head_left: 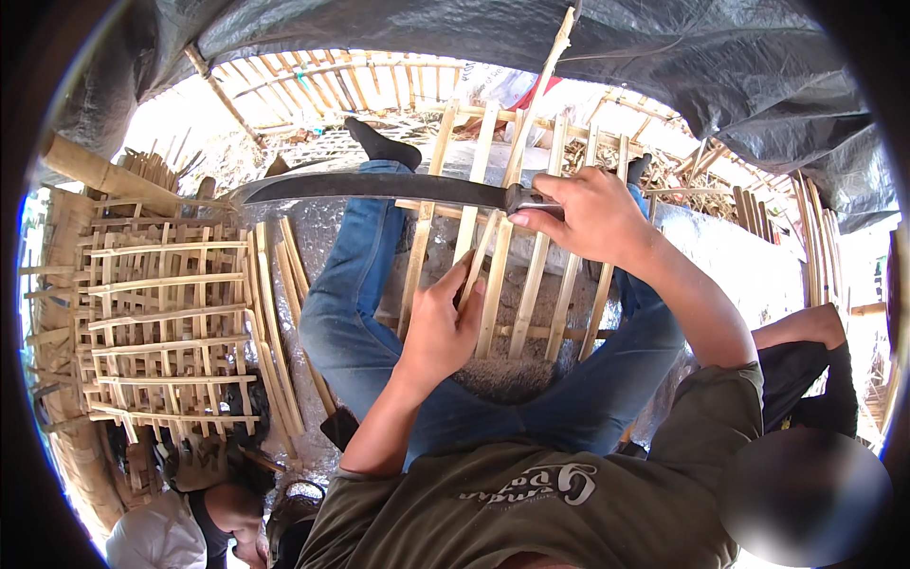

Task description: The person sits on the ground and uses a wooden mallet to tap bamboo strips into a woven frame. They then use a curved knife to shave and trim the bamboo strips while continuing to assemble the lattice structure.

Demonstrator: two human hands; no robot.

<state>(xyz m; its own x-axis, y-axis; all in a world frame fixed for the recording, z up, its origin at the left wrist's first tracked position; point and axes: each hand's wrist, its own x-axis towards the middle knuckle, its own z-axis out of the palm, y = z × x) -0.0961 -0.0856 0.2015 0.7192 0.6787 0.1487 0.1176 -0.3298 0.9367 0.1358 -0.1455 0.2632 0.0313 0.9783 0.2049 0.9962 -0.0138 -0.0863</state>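
Observation:
My right hand (592,213) grips a machete (379,188) by its handle. The long dark blade points left and lies level across the upper ends of several bamboo slats. My left hand (441,327) is closed around a short bamboo strip (482,251), whose upper end comes close under the machete's handle end. Between my spread legs rests a bamboo slat frame (529,294), its pale slats running away from me over crosspieces. A longer bamboo strip (540,90) rises at a slant beyond the blade; the machete hides how it meets the frame.
Bamboo lattice panels (171,318) are stacked on the left, with loose bamboo strips (275,332) beside them. A person in a white sleeve (156,536) sits at lower left, another person's arm (796,330) shows at right. Dark plastic sheeting (664,57) hangs across the far side.

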